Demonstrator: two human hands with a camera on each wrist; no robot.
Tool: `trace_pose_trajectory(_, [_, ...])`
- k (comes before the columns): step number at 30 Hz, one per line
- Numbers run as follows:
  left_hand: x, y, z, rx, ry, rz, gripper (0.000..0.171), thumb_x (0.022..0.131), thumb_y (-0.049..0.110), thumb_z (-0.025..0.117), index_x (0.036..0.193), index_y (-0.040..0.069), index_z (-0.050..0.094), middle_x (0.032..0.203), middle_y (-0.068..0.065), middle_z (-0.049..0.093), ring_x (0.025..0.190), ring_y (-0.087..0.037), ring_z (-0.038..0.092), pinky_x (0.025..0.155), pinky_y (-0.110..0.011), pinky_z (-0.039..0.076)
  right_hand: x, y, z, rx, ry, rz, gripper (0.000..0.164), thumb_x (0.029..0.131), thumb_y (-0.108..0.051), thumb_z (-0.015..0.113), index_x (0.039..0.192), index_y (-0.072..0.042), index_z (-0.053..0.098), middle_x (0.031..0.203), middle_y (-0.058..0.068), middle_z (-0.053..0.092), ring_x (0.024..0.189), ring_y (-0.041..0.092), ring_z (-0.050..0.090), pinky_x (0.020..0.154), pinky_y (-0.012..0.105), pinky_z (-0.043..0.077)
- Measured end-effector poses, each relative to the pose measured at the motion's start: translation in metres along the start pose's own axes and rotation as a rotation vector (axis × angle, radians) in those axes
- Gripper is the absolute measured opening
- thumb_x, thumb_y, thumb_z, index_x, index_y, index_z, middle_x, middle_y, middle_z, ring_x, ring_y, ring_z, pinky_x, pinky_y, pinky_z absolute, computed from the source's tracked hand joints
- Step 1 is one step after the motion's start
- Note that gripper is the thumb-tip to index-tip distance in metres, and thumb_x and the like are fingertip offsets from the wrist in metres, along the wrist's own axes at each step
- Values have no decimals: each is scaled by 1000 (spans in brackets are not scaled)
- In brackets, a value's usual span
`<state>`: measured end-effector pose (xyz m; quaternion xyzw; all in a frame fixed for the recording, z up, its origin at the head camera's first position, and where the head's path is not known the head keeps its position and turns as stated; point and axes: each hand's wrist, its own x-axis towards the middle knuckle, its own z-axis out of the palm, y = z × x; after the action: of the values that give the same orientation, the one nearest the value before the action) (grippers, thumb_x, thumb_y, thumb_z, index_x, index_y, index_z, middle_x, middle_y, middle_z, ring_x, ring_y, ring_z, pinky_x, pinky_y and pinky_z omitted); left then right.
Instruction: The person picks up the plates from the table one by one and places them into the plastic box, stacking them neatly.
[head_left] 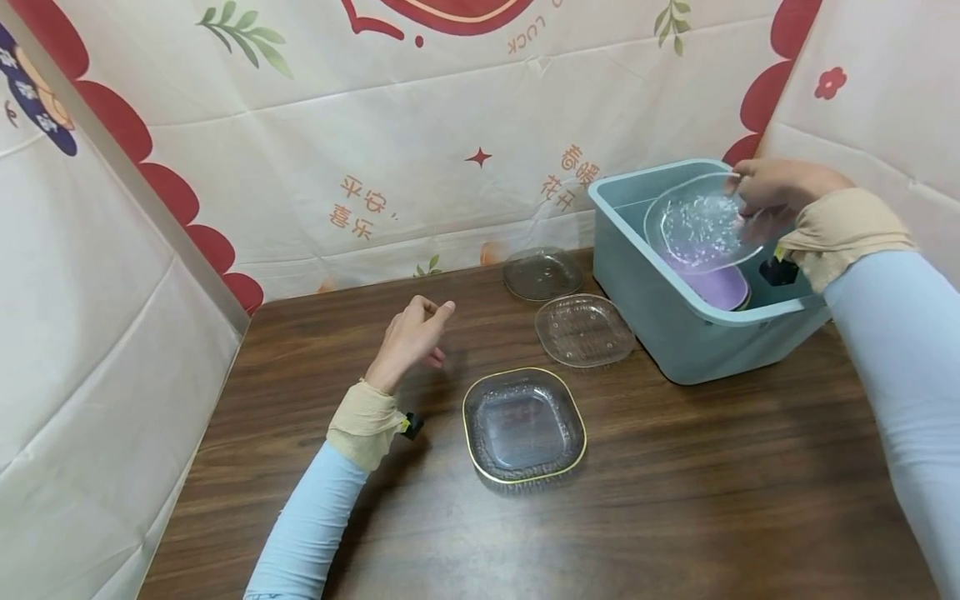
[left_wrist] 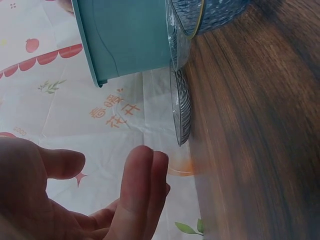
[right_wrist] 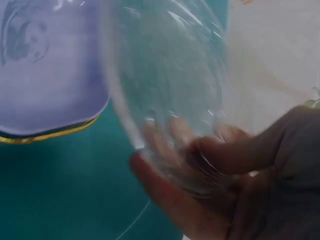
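Note:
My right hand (head_left: 783, 187) grips the edge of a clear round plate (head_left: 693, 225), tilted over the open top of a blue-green bin (head_left: 652, 312). In the right wrist view the thumb lies on one face of the clear plate (right_wrist: 165, 75), with fingers showing through it from behind. Below it in the bin sits a purple dish (head_left: 720, 287), above a gold-rimmed edge. My left hand (head_left: 412, 333) hovers over the table with loosely bent fingers and nothing in them. To its right stands a clear square dish with a gold rim (head_left: 525, 427).
Beside the bin, a clear plate (head_left: 585, 331) and a smoky grey plate (head_left: 542, 273) lie on the wooden table (head_left: 675, 500). A printed cloth (head_left: 420, 125) hangs behind the table's back edge.

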<state>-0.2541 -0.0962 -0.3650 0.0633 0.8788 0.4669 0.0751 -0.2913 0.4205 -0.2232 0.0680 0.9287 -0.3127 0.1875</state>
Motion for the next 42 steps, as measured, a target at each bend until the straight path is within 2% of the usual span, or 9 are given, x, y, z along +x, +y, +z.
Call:
trace_pose_trajectory(7, [1, -1, 0, 5, -11, -6, 54, 105, 52, 51, 134, 7, 51, 120, -24, 69, 65, -27, 76, 70, -50, 66, 15, 4, 8, 46, -239, 67, 48, 103, 2, 40, 146, 3, 19, 92, 15, 60, 71, 19, 75, 71, 32, 66])
trace_pose_trajectory(13, [2, 0, 1, 18, -22, -9, 52, 105, 53, 51, 133, 8, 51, 119, -25, 67, 69, -30, 77, 69, -48, 67, 24, 15, 17, 36, -335, 61, 37, 103, 5, 39, 136, 6, 24, 92, 16, 60, 74, 18, 76, 74, 33, 67])
trace_pose_trajectory(17, [2, 1, 2, 33, -25, -9, 52, 104, 52, 52, 132, 8, 51, 116, -25, 68, 64, -27, 76, 69, -48, 67, 27, 23, 21, 31, -332, 65, 35, 103, 5, 40, 135, 7, 27, 92, 16, 59, 75, 17, 77, 74, 33, 67])
trace_pose_trajectory(23, [2, 3, 1, 34, -19, -18, 52, 103, 52, 55, 130, 8, 51, 117, -23, 67, 65, -28, 77, 68, -49, 67, 28, 24, 21, 29, -334, 61, 38, 100, 2, 41, 135, 7, 27, 91, 15, 62, 76, 19, 78, 72, 32, 66])
trace_pose_trajectory(27, [1, 3, 1, 46, -17, -20, 51, 103, 51, 55, 130, 8, 52, 120, -24, 67, 63, -25, 76, 68, -48, 67, 27, 21, 25, -22, -304, 41, 35, 98, -4, 43, 131, 7, 35, 90, 11, 65, 77, 19, 74, 73, 32, 64])
trace_pose_trajectory(32, [-1, 1, 2, 55, -25, -25, 52, 103, 52, 56, 130, 8, 52, 120, -24, 67, 60, -21, 75, 68, -47, 67, 25, 19, 27, -119, -268, -3, 22, 102, -13, 43, 114, 4, 52, 88, 5, 66, 79, 18, 66, 73, 33, 61])
trace_pose_trajectory(37, [-1, 0, 1, 51, -24, -28, 52, 103, 51, 56, 131, 7, 51, 118, -23, 67, 59, -21, 74, 67, -48, 67, 25, 17, 27, -193, -250, -35, 27, 103, -18, 46, 109, 5, 59, 85, 4, 59, 75, 17, 59, 70, 32, 60])
trace_pose_trajectory(39, [-1, 0, 1, 51, -20, -29, 52, 102, 51, 56, 131, 8, 51, 117, -23, 67, 59, -21, 74, 68, -48, 67, 25, 16, 26, -200, -243, -37, 29, 102, -18, 47, 111, 6, 60, 86, 5, 60, 75, 17, 60, 71, 33, 61])
trace_pose_trajectory(42, [-1, 1, 1, 51, -17, -31, 52, 102, 51, 57, 130, 8, 51, 117, -22, 67, 59, -21, 74, 67, -48, 67, 25, 16, 25, -197, -231, -29, 27, 101, -17, 48, 105, 6, 62, 85, 5, 61, 74, 16, 62, 70, 32, 62])
